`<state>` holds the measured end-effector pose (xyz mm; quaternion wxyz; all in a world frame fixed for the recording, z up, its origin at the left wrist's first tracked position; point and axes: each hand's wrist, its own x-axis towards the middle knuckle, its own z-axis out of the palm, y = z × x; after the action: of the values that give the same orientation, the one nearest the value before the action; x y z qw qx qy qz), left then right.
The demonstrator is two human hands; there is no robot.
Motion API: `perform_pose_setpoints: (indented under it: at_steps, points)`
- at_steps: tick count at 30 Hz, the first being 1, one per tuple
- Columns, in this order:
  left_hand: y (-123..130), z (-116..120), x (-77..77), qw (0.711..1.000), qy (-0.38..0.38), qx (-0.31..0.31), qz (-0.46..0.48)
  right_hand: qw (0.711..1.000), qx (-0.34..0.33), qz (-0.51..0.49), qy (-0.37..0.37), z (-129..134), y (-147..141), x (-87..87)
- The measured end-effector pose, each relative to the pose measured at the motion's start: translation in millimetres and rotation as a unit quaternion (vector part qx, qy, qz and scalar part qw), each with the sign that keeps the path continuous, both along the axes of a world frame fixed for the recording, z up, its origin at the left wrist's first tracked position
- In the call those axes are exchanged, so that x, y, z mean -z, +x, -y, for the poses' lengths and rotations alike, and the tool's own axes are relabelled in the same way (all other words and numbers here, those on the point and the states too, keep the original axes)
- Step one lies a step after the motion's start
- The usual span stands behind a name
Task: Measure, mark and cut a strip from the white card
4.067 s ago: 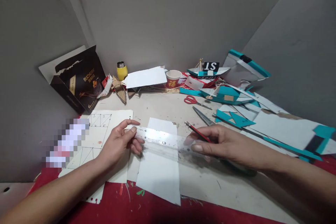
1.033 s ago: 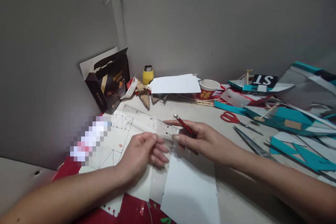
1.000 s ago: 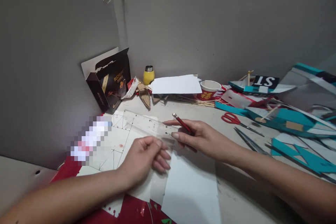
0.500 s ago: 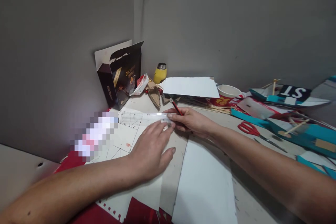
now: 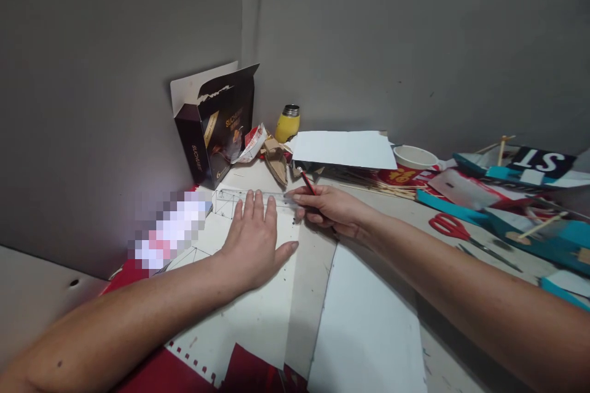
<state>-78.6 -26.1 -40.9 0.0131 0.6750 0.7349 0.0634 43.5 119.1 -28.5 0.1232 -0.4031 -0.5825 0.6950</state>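
Note:
My left hand [image 5: 252, 239] lies flat with its fingers spread, fingertips on a clear ruler [image 5: 227, 195] near the far edge of the drawing paper [image 5: 251, 325]. Thin pencil lines form triangles on that sheet, partly covered by the hand. A red and black pencil [image 5: 306, 181] is gripped in my right hand [image 5: 332, 209], tilted with its upper end away from me. The right fingertips are at the ruler's right end; whether they touch it, I cannot tell. The pencil's lower tip is hidden.
A dark open box [image 5: 216, 135], a yellow bottle [image 5: 288, 124] and a red paper cup [image 5: 410, 166] stand along the wall. Red-handled scissors [image 5: 449, 226] lie at right, beside teal card pieces [image 5: 502, 224]. A white board [image 5: 364, 325] lies in front of the right forearm.
My left hand has moved left and turned, its fingers now pointing away from me over the ruler. The right hand keeps the pencil at the ruler's right end. The view has shifted slightly.

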Motion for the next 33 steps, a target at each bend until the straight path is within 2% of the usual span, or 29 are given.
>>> perform_pose_setpoints:
  at_steps: [9,15,18,25,29,33]
  points:
    - [-11,-5,2.7,0.997,0.004,-0.049,-0.055,0.997,-0.035,0.057,0.046,5,-4,2.3]
    - [-12,-4,3.0,0.995,0.001,-0.051,-0.084,0.986,-0.063,0.095,0.125,10,-5,6.3]
    - [-14,-4,3.3,0.994,-0.003,-0.045,-0.095,0.971,-0.073,0.123,0.190,12,-6,6.0]
    - [-11,-1,2.0,0.992,0.004,-0.029,-0.120,0.918,-0.071,0.209,0.328,17,-7,-0.7]
    - [-5,4,2.6,0.991,-0.002,-0.024,-0.129,0.899,-0.087,0.232,0.361,19,-6,-0.8]
    - [-4,4,3.6,0.990,-0.014,-0.021,-0.135,0.892,-0.101,0.241,0.368,18,-5,-0.6]
